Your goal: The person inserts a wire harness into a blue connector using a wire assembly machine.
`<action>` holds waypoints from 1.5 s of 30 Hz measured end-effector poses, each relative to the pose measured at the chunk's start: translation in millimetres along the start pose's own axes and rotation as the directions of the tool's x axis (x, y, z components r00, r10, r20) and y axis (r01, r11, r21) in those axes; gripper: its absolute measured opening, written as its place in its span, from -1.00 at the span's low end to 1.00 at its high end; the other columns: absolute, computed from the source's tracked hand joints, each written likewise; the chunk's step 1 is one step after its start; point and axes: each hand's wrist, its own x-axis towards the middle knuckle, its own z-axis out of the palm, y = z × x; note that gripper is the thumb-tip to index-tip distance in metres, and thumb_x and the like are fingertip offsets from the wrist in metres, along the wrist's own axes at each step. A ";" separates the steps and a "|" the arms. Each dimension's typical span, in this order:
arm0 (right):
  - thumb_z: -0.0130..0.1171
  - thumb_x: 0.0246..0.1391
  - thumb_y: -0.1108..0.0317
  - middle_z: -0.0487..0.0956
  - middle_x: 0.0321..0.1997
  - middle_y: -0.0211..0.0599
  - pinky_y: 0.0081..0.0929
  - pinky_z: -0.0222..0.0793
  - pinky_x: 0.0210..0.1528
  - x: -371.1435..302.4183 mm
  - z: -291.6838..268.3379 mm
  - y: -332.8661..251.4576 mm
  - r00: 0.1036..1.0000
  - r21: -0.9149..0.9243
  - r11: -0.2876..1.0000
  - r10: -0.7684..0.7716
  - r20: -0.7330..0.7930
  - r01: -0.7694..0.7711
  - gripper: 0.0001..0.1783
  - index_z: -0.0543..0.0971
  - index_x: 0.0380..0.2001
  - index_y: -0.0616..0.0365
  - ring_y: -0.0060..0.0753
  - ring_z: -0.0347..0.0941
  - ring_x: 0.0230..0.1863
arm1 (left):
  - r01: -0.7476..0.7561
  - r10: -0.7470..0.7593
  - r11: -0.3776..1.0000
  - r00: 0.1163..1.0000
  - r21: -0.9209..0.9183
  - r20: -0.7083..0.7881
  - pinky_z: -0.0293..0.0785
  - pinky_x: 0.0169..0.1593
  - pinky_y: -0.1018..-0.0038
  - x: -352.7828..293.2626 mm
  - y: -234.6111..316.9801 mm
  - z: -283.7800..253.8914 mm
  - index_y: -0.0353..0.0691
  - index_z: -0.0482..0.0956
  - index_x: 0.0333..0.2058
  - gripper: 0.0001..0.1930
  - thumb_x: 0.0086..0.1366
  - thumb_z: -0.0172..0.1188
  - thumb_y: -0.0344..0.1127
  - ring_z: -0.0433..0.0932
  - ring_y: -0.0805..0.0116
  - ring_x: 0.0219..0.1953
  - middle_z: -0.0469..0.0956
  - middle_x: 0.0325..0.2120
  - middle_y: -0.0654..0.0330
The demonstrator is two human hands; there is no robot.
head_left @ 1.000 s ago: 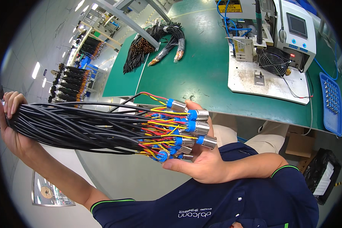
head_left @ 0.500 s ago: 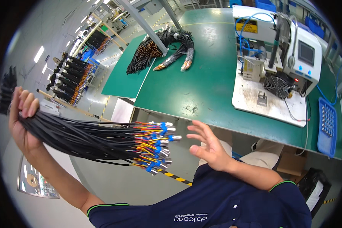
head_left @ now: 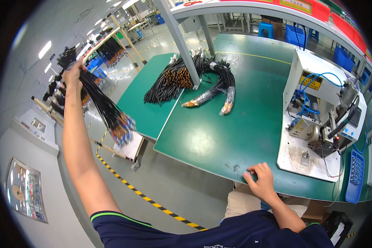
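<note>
My left hand (head_left: 73,76), arm stretched out to the far left, is closed round a bundle of black cables (head_left: 98,97). The cables hang down to the right from my grip. Their lower ends carry metal connectors (head_left: 123,129) with blue parts and coloured wires, smeared by motion. Behind my left hand hang more black cables on a wooden rack (head_left: 49,108). At the front edge of the green table (head_left: 194,144), my right hand (head_left: 261,182) rests with loosely bent fingers, thumb apart, and nothing in it.
On the table lie a pile of black cables (head_left: 169,82) and plastic-wrapped cable bundles (head_left: 229,97), beside a grey post (head_left: 182,45). A white machine (head_left: 318,66) with blue hoses stands right, near a blue tray (head_left: 353,177) of small metal parts. Striped tape (head_left: 153,202) marks the floor.
My left hand has carried the cable bundle up and away, towards the rack, and the bundle now hangs down. My right hand has gone from beside the connectors to the table edge. The view has shifted.
</note>
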 end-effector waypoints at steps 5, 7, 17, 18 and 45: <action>0.50 0.01 0.21 0.54 -0.42 -0.29 -0.22 0.35 -0.18 10.1 1.8 1.6 0.999 -0.079 0.996 0.040 -0.020 -0.042 -0.72 0.66 -0.35 0.15 -0.14 0.45 -0.28 | -0.022 -0.168 0.911 0.893 -0.412 -0.418 0.68 0.06 0.27 52.9 -108.8 57.5 -0.47 0.65 0.03 -0.38 0.10 0.71 -0.22 0.72 0.21 -0.11 0.69 0.01 0.02; 0.53 -0.04 0.14 0.52 -0.42 -0.31 -0.22 0.32 -0.17 13.4 1.4 -6.0 0.998 -0.177 0.983 0.055 0.010 -0.052 -0.68 0.66 -0.36 0.12 -0.15 0.43 -0.29 | 0.119 -0.242 0.918 0.924 -0.379 -0.297 0.67 0.07 0.22 28.1 -187.2 70.0 -0.47 0.56 0.16 -0.24 0.10 0.71 -0.16 0.66 0.18 0.04 0.61 0.16 0.01; 0.54 -0.08 0.00 0.44 -0.39 -0.35 -0.22 0.22 -0.12 21.3 13.2 -18.8 0.995 -0.259 0.965 0.051 0.082 -0.028 -0.56 0.61 -0.33 0.07 -0.19 0.36 -0.27 | 0.341 -0.733 0.569 0.622 -0.748 -0.274 0.46 0.36 0.06 -211.7 -458.1 32.6 -0.36 0.43 0.30 -0.19 0.27 0.56 0.03 0.54 0.07 0.24 0.53 0.25 0.04; 0.53 -0.07 -0.02 0.43 -0.39 -0.34 -0.22 0.21 -0.11 21.7 13.8 -20.8 0.995 -0.252 0.968 0.038 0.092 -0.014 -0.55 0.61 -0.32 0.07 -0.18 0.35 -0.26 | 0.251 -0.649 0.618 0.697 -0.745 -0.304 0.52 0.35 0.11 -210.4 -466.0 6.6 -0.37 0.47 0.27 -0.20 0.24 0.59 0.02 0.50 0.09 0.26 0.51 0.23 0.00; 0.44 0.08 -0.20 0.51 -0.28 -0.30 -0.20 0.25 -0.09 -2.4 -14.0 4.6 0.997 -0.245 0.968 -0.048 0.057 0.060 -0.47 0.64 -0.25 0.06 -0.15 0.41 -0.16 | -0.225 -0.548 0.671 0.492 0.707 0.676 0.60 0.18 0.07 -445.3 -151.8 479.6 -0.32 0.74 0.00 -0.40 0.17 0.39 0.09 0.68 -0.12 0.15 0.70 0.09 -0.14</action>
